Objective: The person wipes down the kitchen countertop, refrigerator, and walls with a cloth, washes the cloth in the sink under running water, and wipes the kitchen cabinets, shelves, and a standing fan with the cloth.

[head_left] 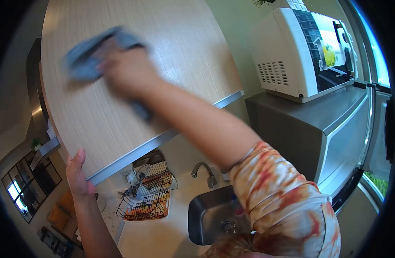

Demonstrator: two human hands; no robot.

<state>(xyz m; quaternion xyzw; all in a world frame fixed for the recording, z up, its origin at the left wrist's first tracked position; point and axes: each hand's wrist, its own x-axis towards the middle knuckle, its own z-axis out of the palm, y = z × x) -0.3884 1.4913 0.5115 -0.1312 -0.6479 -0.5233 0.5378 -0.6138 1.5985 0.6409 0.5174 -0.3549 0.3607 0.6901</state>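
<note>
A blue-grey cloth (87, 56), smeared by motion, is bunched under my right hand (128, 71). That hand presses it against the wood-grain cabinet door (176, 64), on the upper left part of the panel. A fold of the cloth hangs below my wrist. At the door's lower left corner, my left hand (79, 174) grips the edge with the thumb up; its other fingers are mostly hidden. A metal strip (150, 146) runs along the door's bottom edge.
Below the door are a black wire dish rack (150, 193) with dishes, a faucet (204, 172) and a steel sink (199, 219). A white microwave (288, 56) stands on a grey fridge (292, 112) to the right. A sofa (61, 215) is at far left.
</note>
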